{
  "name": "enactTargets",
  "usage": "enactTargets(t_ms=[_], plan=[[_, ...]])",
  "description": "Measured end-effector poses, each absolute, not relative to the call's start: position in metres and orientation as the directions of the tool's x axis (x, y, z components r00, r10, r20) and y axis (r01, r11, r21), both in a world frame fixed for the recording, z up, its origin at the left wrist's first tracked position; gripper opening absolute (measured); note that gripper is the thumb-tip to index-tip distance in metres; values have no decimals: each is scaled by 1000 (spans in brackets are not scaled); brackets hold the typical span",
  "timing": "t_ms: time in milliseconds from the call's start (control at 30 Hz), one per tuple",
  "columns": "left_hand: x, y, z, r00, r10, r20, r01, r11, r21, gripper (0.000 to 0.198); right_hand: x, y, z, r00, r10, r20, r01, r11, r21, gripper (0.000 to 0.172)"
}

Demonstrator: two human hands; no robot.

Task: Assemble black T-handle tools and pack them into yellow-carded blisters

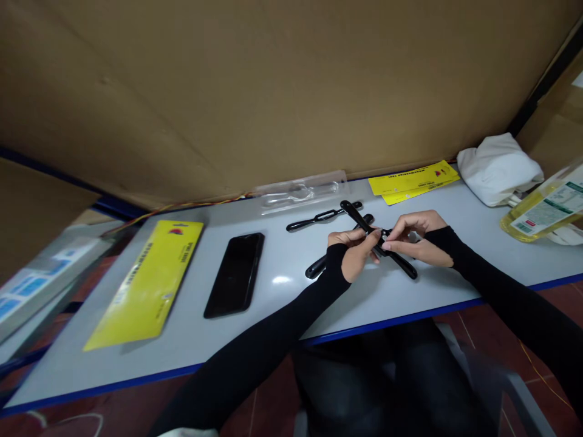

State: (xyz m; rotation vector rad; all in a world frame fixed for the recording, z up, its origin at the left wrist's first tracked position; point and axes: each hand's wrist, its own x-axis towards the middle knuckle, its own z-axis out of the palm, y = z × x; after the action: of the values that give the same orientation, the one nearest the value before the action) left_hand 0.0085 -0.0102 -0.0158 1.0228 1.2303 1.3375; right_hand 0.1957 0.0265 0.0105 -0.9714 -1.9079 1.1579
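A black two-handled spokeshave [401,263] is in my left hand [357,250], which grips it near its middle, tilted just above the tabletop. My right hand [421,238] has its thumb and fingertips pinched together at the tool's centre. A small shiny bit shows there, but what those fingertips hold is too small to make out. Beneath my left hand lies a second black spokeshave [315,267], partly covered by the hand. Behind it rests another black spokeshave body [325,216], with an open slot in its middle.
A black phone [234,275] and a yellow printed card [146,285] lie to the left. Clear plastic blister packs [300,191] and more yellow cards [413,182] line the back. At right are a white cloth bundle [498,170] and a bottle of yellow liquid [546,203].
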Motion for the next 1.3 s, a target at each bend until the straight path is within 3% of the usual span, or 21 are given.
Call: enactTargets(t_ms=[200,300,600,767,933,1167,1300], plan=[[6,-11,-14,-63,997,-43,-74,39,997,27,194,27,7,-376,882,285,251,393,-885,42],[7,-12,-12,-11,999,-37,-28,37,999,30,194,27,9,-381,885,267,225,368,-902,38],[9,-16,-8,-5,1000,28,-34,-28,999,25,201,41,13,-546,825,-145,122,-93,-988,35],[9,-12,-9,-86,996,34,-97,-42,994,26,203,47,8,-627,740,-242,89,-241,-967,44],[5,-4,-7,-144,989,-35,-191,7,982,36,199,41,3,-633,758,-155,53,-157,-986,43],[2,0,-4,-95,987,-133,-176,115,978,28,200,31,6,-530,841,108,74,172,-982,52],[2,-1,-1,-54,990,-132,-159,122,980,30,202,32,13,-564,815,132,104,229,-968,47]])
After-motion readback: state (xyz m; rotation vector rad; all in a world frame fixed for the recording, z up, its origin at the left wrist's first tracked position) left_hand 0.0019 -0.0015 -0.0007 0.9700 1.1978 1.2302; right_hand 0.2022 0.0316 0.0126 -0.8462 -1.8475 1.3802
